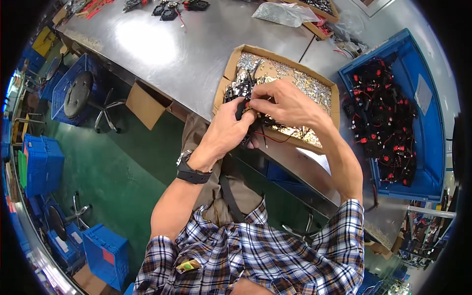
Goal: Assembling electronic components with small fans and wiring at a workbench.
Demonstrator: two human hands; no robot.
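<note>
My left hand [227, 129] is closed around a black plastic part with thin red and black wires [259, 133], over the near edge of a shallow cardboard tray [223, 88]. My right hand [287, 104] bends in from the right, thumb and forefinger pinched together against the top of that part. What sits between those fingertips is too small and covered to make out. Many small silvery and brass-coloured metal pieces [314, 93] fill the tray. At its left end, black pieces with metal bits [238, 88] lie close beside my fingers.
To the right, a blue bin [437, 147] holds many black parts with red pieces and wires [383, 118]. Across the steel table [196, 59] lie black wired units [169, 11] and a clear plastic bag [282, 14]. A stool [78, 96] and blue crates [42, 164] stand left.
</note>
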